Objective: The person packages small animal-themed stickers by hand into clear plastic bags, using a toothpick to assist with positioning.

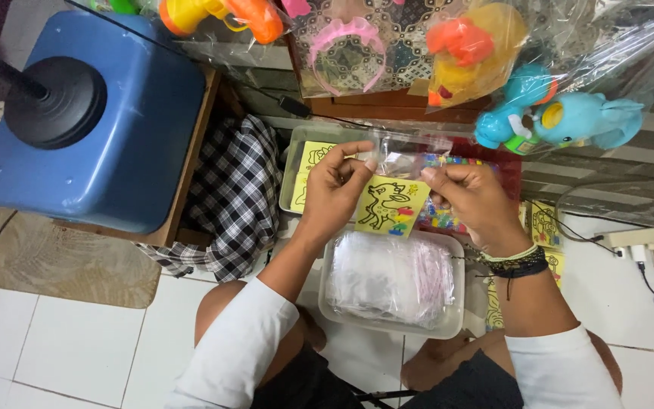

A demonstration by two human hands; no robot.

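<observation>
- Head view, looking straight down: I sit on a white tiled floor, knees bare, both white sleeves in shot.
- At my left, a blue plastic tub rests on a low wooden stand; a black round base with a pole stands on the tub's top.
- A brown mat lies under that stand, and a black-and-white checked cloth is bunched between the stand and my trays.
- My left hand pinches the upper left corner of a clear plastic sleeve — thumb and fingers pressed on the film.
- My right hand, banded with bracelets at the wrist, pinches the sleeve's right edge; a yellow card with a line-drawn animal sits half inside it, held over the trays.
- Directly below my hands, a clear tub of folded plastic bags sits on the floor between my knees.
- Behind the card, a grey tray of more yellow cards is partly hidden by my left hand.
- Hanging toys in clear wrap — a blue elephant, an orange-and-yellow figure, a pink headband — crowd the upper edge.
- A white power strip with cables lies at my right.
</observation>
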